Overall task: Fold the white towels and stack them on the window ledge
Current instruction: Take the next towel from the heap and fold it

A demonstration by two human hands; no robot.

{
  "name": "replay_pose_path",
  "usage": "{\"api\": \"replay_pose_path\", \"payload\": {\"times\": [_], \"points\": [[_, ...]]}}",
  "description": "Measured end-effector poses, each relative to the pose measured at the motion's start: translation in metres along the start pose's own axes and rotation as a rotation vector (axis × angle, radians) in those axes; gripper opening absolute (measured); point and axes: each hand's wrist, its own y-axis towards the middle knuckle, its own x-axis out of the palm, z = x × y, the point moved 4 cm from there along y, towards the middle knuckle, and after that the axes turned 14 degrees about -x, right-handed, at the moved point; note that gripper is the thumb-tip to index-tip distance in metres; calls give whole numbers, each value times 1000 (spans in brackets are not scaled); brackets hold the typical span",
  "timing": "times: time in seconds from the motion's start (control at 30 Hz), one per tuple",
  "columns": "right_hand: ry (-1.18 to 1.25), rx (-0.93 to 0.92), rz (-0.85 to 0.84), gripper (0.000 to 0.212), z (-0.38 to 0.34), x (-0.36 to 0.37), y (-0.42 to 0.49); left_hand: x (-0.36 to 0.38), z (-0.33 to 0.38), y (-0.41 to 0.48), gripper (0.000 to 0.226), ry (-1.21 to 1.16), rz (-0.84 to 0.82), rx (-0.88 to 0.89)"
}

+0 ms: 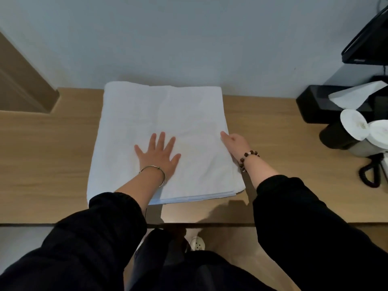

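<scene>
At the back edge of the wooden worktop (52,143), right up against the pale wall (189,38): a white towel (163,114), folded into a broad square of several layers, lying flat, the stacked edges showing along its front and at its front right corner, stopping short of the worktop's front edge; on top of it, toward the front and a little left of the middle, the left hand (157,156), palm down, fingers straight and fanned wide, pressing flat on the cloth; round that wrist a thin silver bangle (154,172); at the towel's right edge, about halfway along, the right hand (236,144), thumb laid on the top layer, remaining fingers out of sight beneath the edge, pinching the cloth there; round that wrist a bracelet (248,158) of dark and pale beads; both forearms in black sleeves (294,206) pushed up short of the wrists; toward the right end of the worktop, well apart from the towel, a black tissue box (315,103) by the wall with a white tissue (354,93) sticking up, two rolls of white paper (354,123) just in front of it on something dark and rounded, and a black coiled cord (369,175) nearer the front edge
</scene>
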Motion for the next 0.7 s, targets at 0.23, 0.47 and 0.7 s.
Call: {"api": "replay_pose_path", "payload": {"times": [0.23, 0.47, 0.7], "points": [[-229, -45, -75, 50, 20, -11, -47, 0, 6, -4, 58, -6, -9, -21], [-42, 9, -159, 42, 32, -6, -63, -14, 56, -70, 63, -64, 38, 610], [158, 28, -137, 30, 43, -6, -71, -10, 65, -88, 52, -192, 270, 756]]}}
